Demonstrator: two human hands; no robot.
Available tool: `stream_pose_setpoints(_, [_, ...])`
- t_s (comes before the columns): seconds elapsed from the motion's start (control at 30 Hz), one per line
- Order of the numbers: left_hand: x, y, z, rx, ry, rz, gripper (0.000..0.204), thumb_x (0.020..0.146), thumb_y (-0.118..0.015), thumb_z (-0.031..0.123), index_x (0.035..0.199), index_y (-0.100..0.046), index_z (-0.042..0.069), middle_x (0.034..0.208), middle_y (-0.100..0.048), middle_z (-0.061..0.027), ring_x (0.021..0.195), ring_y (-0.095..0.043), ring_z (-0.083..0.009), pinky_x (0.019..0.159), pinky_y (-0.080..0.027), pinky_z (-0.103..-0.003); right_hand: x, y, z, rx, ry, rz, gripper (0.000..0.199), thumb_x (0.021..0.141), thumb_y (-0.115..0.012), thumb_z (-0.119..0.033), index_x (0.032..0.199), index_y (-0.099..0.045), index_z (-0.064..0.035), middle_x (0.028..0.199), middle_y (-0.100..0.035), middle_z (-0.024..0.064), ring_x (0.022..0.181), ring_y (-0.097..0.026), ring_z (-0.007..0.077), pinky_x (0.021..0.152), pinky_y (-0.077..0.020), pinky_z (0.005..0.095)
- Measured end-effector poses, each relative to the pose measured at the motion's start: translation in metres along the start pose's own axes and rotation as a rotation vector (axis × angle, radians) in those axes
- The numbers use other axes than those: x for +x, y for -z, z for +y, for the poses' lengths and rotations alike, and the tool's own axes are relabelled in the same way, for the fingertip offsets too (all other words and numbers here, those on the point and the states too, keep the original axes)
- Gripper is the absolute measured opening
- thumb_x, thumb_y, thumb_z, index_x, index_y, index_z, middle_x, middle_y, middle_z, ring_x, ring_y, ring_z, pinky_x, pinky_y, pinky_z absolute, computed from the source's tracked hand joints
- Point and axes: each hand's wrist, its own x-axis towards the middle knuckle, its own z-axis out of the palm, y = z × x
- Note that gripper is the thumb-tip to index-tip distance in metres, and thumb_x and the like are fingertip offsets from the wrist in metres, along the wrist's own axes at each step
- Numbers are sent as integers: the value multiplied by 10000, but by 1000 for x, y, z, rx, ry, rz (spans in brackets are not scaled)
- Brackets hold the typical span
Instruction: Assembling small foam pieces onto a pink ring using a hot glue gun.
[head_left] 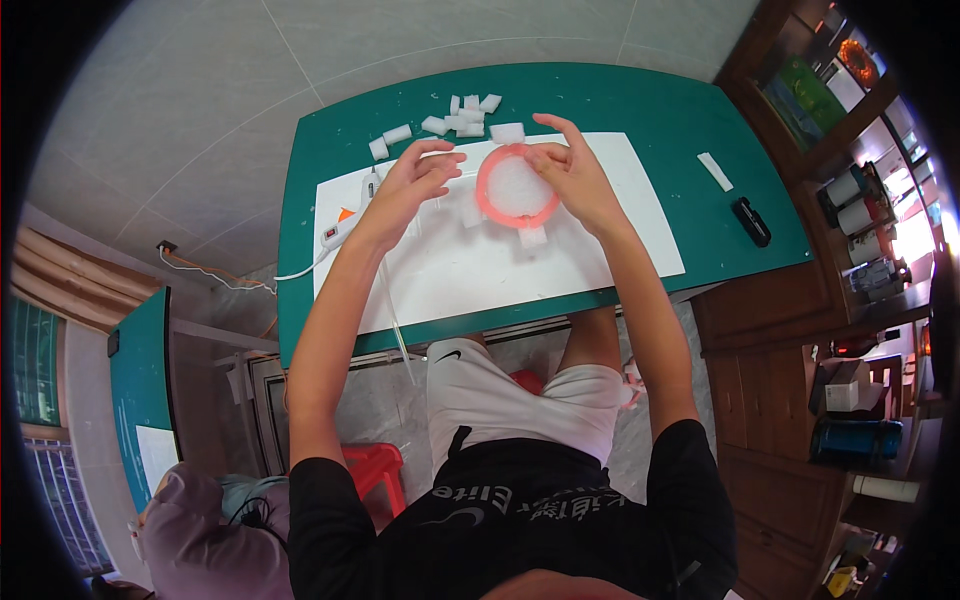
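Note:
A pink ring (483,192) with a whitish, mottled middle is over the white board, and white foam blocks (532,237) show around its rim. My right hand (578,178) grips the ring's upper right rim near the thumb, its index finger stretched away. To the ring's left, my left hand (420,188) is empty, fingers curved and apart. Beside the left wrist lies a white glue gun (337,234) with an orange part, partly hidden by my forearm. Several loose white foam blocks (470,116) lie beyond the hands.
The white board (480,280) covers part of a green table (660,100). On the right are a black object (750,222) and a white strip (715,171). A thin pale strip (392,310) overhangs the front edge. A red stool (375,470) and another person (215,530) are lower left.

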Motion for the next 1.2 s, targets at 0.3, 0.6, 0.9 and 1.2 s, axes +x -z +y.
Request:
stream_pose_setpoints(0.3, [11, -20, -5, 107, 57, -122, 709, 793, -783, 103, 1362, -383, -35, 1091, -694, -186, 1026, -653, -219, 930, -484, -337, -6, -7, -12, -126, 43, -108, 576, 920, -666, -219, 1413, -401, -81, 1110, -691, 146, 1051, -654, 236, 928, -488, 337])
stream_pose_setpoints(0.6, [19, -12, -38, -300, -73, 18, 598, 856, -715, 31, 1355, -399, -59, 1136, -679, -145, 1063, -644, -173, 990, -481, -303, -19, 19, 28, 594, -91, -71, 575, 960, -562, -274, 1459, -335, -102, 1398, -505, 169, 1298, -473, 280, 1038, -408, 433])
stream_pose_setpoints(0.9, [23, -17, -55, -466, -121, 117, 526, 889, -683, 15, 1339, -418, -48, 1240, -626, -122, 1142, -602, -163, 1033, -461, -298, -28, 0, 42, 645, -56, -232, 830, 819, -611, -24, 1534, -203, -122, 1444, -417, 194, 1350, -408, 295, 1108, -361, 462])
stream_pose_setpoints(1.2, [22, -29, -59, -478, -113, 146, 508, 891, -670, -2, 1333, -422, -34, 1253, -619, -125, 1163, -589, -163, 1037, -456, -297, -15, -26, 44, 223, 104, -13, 914, 760, -793, -50, 1510, -275, -114, 1367, -474, 164, 1173, -548, 191, 958, -489, 331])
